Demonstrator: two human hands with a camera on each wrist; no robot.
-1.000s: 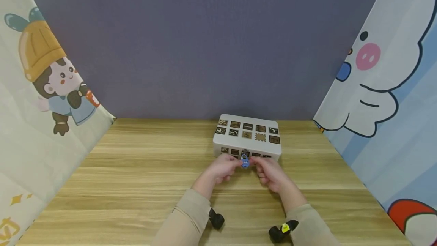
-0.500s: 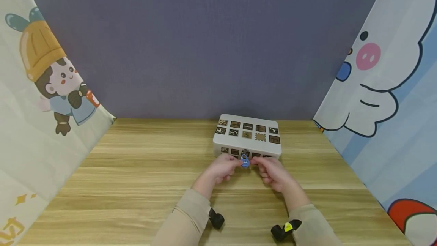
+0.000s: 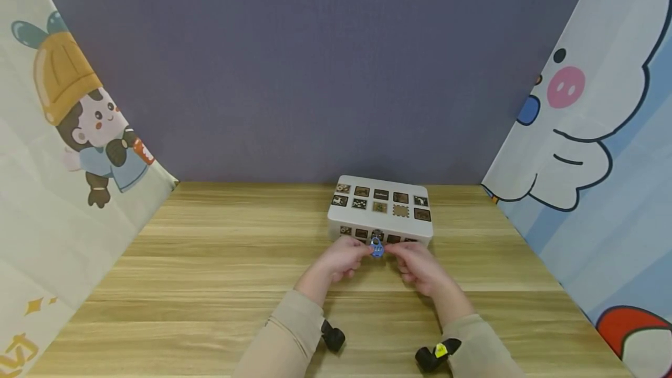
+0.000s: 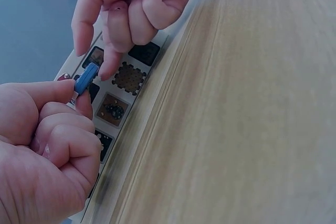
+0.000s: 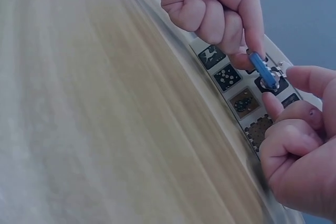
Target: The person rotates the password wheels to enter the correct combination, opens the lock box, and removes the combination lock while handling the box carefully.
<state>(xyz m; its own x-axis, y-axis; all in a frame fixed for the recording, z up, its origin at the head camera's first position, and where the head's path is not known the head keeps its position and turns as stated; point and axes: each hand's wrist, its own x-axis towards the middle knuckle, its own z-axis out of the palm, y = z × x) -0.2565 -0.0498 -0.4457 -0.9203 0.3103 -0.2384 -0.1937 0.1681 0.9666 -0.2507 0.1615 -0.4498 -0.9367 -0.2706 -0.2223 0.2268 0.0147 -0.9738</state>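
A small blue combination padlock [image 3: 377, 248] hangs at the metal clasp [image 3: 377, 234] on the front of a white tin box [image 3: 385, 223]. My left hand [image 3: 343, 256] pinches the padlock's left side between thumb and forefinger, its other fingers curled. From the right, my right hand [image 3: 417, 264] reaches in with its fingertips close beside the lock. In the right wrist view, that hand's thumb and forefinger stand apart on either side of the lock's near end, with small gaps showing; its remaining fingers are folded in. Small picture squares cover the box's lid and front.
The box stands near the back of a wooden table [image 3: 226, 261], close to a dark grey-blue panel [image 3: 294, 74]. Cartoon-printed sheets [image 3: 593, 150] slope up at both sides. Black wrist cameras [image 3: 333, 336] are strapped at both cuffs.
My right hand has shifted slightly, drawing a little away from the padlock and coming close again. My left hand, the lock and the box keep their places.
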